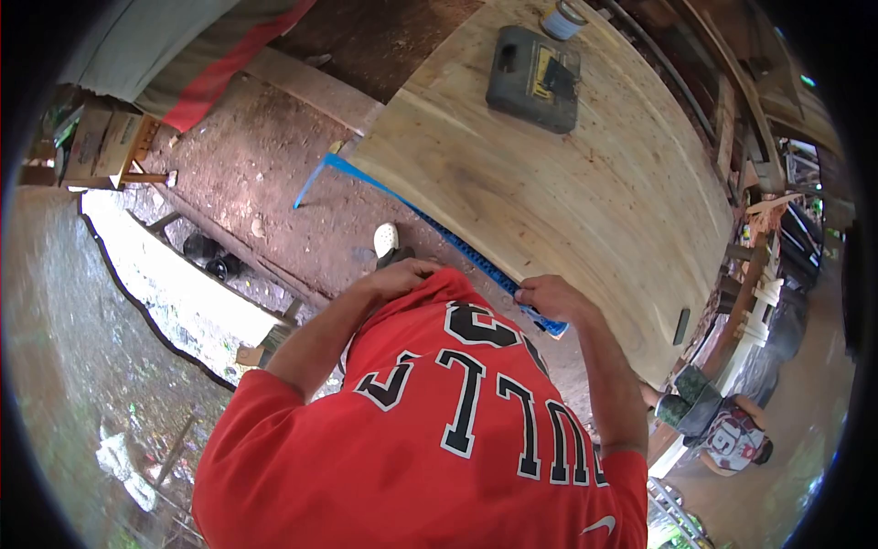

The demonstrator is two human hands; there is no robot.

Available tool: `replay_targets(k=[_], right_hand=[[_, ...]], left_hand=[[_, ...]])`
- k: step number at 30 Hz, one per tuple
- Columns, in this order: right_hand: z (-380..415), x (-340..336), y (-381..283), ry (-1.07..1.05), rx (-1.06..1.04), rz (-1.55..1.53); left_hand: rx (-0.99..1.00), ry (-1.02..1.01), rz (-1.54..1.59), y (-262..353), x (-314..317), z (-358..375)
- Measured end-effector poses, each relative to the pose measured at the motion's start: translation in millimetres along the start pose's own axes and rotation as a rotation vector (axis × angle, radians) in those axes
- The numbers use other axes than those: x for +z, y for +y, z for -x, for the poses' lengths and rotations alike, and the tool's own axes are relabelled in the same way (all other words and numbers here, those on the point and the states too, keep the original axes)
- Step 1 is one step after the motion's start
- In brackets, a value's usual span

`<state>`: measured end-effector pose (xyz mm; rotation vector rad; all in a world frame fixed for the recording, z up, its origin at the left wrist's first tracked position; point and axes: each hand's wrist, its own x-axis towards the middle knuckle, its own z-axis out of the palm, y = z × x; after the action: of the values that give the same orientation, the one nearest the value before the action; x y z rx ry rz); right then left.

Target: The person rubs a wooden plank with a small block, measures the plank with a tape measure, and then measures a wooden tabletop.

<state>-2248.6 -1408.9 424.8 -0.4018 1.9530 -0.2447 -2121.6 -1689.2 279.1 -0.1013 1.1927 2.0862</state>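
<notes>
My left hand (402,273) is raised to my chest, fingers curled closed, forearm bare and bent at the elbow. My right hand (549,297) is extended forward, fingers pinched shut, wrist straight, forearm angled downward.

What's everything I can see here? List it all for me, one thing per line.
Wooden slab: one, pale tan, upper middle, resting over bare ground.
Blue strip: one, long and thin, along the slab's near edge.
Tool case: one, dark grey with a yellow label, on the slab's far end.
Can: one, whitish, beside the case.
Cardboard box: one, brown, far left.
Shoe: one, white, on the dirt below.
Another person: one, seated, lower right.
Red jersey: one, black and white lettering, on the wearer.
Left hand: at the jersey's collar.
Right hand: gripping the blue strip's end.
</notes>
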Motion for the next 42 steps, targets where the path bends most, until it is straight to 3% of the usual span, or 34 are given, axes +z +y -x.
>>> replay_targets(k=[4,7,10,13,15,18,21,22,25,28,30,32,34,38,41,42], right_hand=[[-15,6,22,-0.032,-0.304,0.063],[-2,-9,2,-0.082,-0.073,-0.024],[-2,-15,-10,-0.047,-0.068,0.067],[-21,-3,2,-0.007,-0.268,0.379],[-6,-18,14,-0.089,-0.284,0.34],[-18,0,28,-0.176,-0.375,0.351],[-22,10,40,-0.202,-0.431,0.335],[-24,11,39,-0.204,-0.44,0.324],[-26,17,26,-0.219,-0.392,0.205],[-9,12,-7,-0.241,-0.108,0.093],[-44,40,35,-0.238,-0.511,0.204],[-59,56,47,-0.229,-0.222,0.028],[-54,57,38,-0.174,-0.108,-0.025],[-46,52,20,-0.195,-0.098,-0.047],[-54,53,18,-0.226,-0.174,-0.027],[-64,59,24,-0.238,-0.209,-0.016]], left_hand=[[-0.062,-0.028,-0.031,1,2,-9],[-0.112,-0.059,-0.013,-3,1,-18],[-0.09,-0.111,0.02,-5,-5,-15],[-0.045,-0.1,0.006,-16,-16,-11],[0.02,-0.052,0.023,2,10,-9],[-0.014,-0.034,0.165,0,14,0],[-0.056,-0.156,0.299,1,12,-3],[-0.116,-0.092,0.342,3,13,-5],[-0.263,0.076,0.456,8,21,-3],[-0.238,0.049,0.507,-8,28,-4],[-0.199,-0.008,0.506,-18,24,-7],[-0.18,-0.055,0.478,-23,19,-14],[-0.182,-0.095,0.448,-29,18,-20],[-0.172,-0.093,0.354,-45,27,-38],[-0.041,0.088,0.412,-25,54,-39],[0.006,0.191,0.178,-54,38,-50]])
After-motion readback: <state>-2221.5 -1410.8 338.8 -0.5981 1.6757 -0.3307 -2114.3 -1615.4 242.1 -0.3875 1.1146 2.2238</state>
